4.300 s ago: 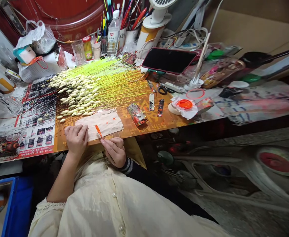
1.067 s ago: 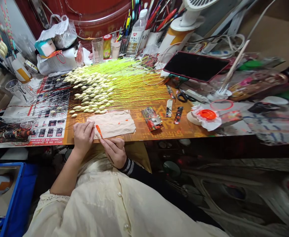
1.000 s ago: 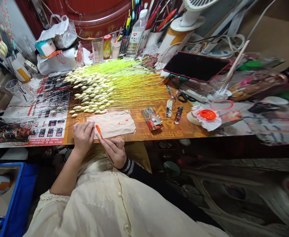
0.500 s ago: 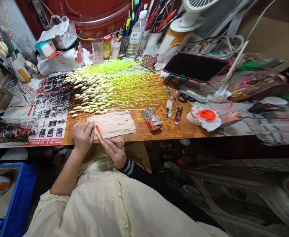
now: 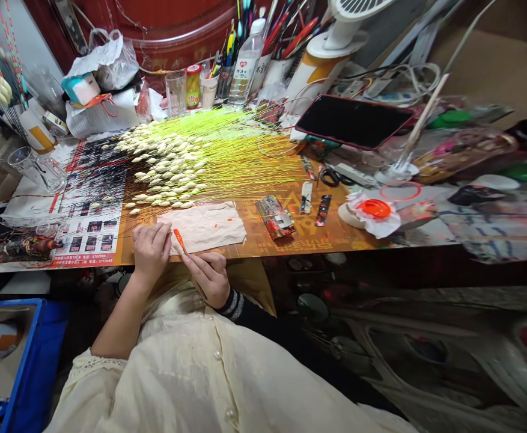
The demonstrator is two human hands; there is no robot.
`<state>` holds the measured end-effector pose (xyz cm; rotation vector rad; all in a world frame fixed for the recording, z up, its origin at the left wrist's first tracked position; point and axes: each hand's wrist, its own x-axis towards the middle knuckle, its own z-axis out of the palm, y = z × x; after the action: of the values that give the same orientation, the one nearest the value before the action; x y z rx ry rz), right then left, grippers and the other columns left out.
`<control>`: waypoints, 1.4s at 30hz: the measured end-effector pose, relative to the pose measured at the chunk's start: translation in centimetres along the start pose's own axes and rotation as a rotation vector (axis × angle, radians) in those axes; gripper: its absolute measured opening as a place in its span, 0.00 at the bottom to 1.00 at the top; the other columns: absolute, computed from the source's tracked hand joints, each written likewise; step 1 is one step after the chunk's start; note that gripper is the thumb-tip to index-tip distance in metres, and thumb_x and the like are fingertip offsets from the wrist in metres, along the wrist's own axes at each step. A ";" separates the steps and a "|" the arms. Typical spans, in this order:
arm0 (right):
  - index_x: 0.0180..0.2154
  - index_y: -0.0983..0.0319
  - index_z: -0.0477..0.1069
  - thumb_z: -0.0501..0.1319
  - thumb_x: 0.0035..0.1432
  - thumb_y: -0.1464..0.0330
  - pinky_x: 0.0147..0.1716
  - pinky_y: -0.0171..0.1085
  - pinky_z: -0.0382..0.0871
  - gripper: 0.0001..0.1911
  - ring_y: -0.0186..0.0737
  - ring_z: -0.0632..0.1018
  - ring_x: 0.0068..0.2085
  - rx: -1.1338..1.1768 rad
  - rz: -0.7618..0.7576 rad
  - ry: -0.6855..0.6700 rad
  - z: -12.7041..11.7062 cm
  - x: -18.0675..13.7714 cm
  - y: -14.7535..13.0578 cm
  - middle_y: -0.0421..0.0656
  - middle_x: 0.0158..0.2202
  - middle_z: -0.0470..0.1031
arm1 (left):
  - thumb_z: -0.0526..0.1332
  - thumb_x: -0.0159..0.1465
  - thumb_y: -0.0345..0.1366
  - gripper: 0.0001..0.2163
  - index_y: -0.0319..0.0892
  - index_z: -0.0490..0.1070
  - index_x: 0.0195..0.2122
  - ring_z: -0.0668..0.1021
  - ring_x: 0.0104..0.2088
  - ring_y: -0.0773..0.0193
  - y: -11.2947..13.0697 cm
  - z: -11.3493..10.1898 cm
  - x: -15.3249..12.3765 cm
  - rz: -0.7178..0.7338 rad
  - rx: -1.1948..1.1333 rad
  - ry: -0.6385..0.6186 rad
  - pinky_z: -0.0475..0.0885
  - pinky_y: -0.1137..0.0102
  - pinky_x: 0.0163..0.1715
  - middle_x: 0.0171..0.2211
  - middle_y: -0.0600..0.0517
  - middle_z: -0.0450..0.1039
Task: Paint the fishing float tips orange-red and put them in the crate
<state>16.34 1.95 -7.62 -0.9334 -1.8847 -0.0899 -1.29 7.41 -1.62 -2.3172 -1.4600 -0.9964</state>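
Orange stick (image 5: 179, 239), tip up-left, in right hand (image 5: 205, 279)

A dark red lacquered wooden door (image 5: 155, 30) with a metal strip fills the far side, beside a pale grey wall (image 5: 31, 30). A sheet of tan cardboard (image 5: 493, 66) leans at the upper right. A long workbench with an orange-brown printed top (image 5: 335, 231) and dark front edge crosses the room. A blue plastic crate (image 5: 33, 355) sits low at left, above a mottled grey floor (image 5: 425, 355). Soft, even indoor light falls throughout.
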 end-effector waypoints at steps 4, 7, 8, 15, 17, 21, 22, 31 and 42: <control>0.66 0.58 0.57 0.57 0.63 0.76 0.50 0.42 0.64 0.31 0.40 0.71 0.46 0.002 0.000 0.008 0.0 -0.1 0.1 0.44 0.50 0.77 | 0.58 0.67 0.33 0.11 0.43 0.72 0.49 0.78 0.42 0.60 0.1 -0.1 0.2 0.016 0.016 0.016 0.62 0.61 0.50 0.43 0.47 0.79; 0.66 0.58 0.57 0.58 0.62 0.76 0.50 0.43 0.64 0.32 0.40 0.71 0.46 0.007 -0.003 0.019 0.1 -0.3 0.3 0.45 0.49 0.77 | 0.58 0.67 0.33 0.11 0.43 0.73 0.49 0.78 0.41 0.60 0.2 -0.1 0.2 0.030 0.026 0.029 0.62 0.61 0.50 0.43 0.47 0.79; 0.66 0.58 0.57 0.58 0.62 0.76 0.50 0.43 0.65 0.31 0.40 0.71 0.46 0.008 -0.004 0.019 0.1 -0.4 0.3 0.45 0.49 0.77 | 0.58 0.67 0.33 0.11 0.43 0.73 0.49 0.78 0.41 0.60 0.2 -0.1 0.2 0.026 0.023 0.027 0.62 0.61 0.50 0.43 0.47 0.79; 0.67 0.59 0.54 0.58 0.61 0.76 0.50 0.43 0.68 0.34 0.40 0.70 0.45 0.049 -0.019 0.038 -0.3 -0.4 0.5 0.45 0.48 0.78 | 0.58 0.67 0.34 0.11 0.43 0.72 0.50 0.77 0.41 0.60 0.0 -0.3 0.2 0.026 0.025 0.031 0.62 0.61 0.49 0.42 0.46 0.79; 0.67 0.59 0.55 0.58 0.61 0.76 0.50 0.44 0.68 0.33 0.40 0.70 0.45 0.064 -0.029 0.041 -0.5 -0.3 0.6 0.46 0.48 0.78 | 0.58 0.67 0.34 0.11 0.43 0.72 0.50 0.78 0.41 0.59 -0.1 -0.4 0.1 0.013 0.026 0.016 0.63 0.60 0.49 0.42 0.46 0.79; 0.66 0.59 0.55 0.57 0.62 0.76 0.50 0.44 0.68 0.32 0.41 0.70 0.46 0.072 -0.047 0.038 -0.6 -0.4 0.7 0.46 0.47 0.78 | 0.58 0.67 0.35 0.12 0.44 0.72 0.50 0.77 0.42 0.58 -0.3 -0.4 0.0 -0.002 0.008 0.011 0.63 0.59 0.50 0.42 0.46 0.79; 0.66 0.59 0.55 0.56 0.62 0.76 0.51 0.45 0.69 0.32 0.41 0.71 0.46 0.073 -0.050 0.040 -0.6 -0.4 0.7 0.46 0.47 0.78 | 0.58 0.67 0.35 0.12 0.44 0.72 0.50 0.77 0.42 0.59 -0.4 -0.4 0.0 0.001 0.007 0.012 0.63 0.59 0.50 0.42 0.46 0.79; 0.65 0.61 0.58 0.56 0.61 0.76 0.50 0.48 0.72 0.31 0.43 0.71 0.49 0.145 -0.080 0.069 -0.5 -1.1 1.4 0.48 0.47 0.77 | 0.55 0.69 0.36 0.11 0.42 0.72 0.50 0.77 0.40 0.60 0.4 -1.1 0.7 0.043 -0.002 0.037 0.64 0.62 0.47 0.40 0.46 0.79; 0.65 0.61 0.59 0.56 0.60 0.76 0.46 0.49 0.75 0.31 0.46 0.75 0.48 0.179 -0.085 0.088 -0.7 -1.6 1.7 0.49 0.47 0.77 | 0.56 0.69 0.36 0.11 0.42 0.72 0.50 0.75 0.39 0.61 1.3 -4.7 2.8 0.106 0.119 0.069 0.63 0.63 0.46 0.37 0.48 0.79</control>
<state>18.28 1.96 -9.16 -0.7170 -1.8180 -0.0120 -1.41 6.34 3.93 -2.2283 -1.3185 -0.9249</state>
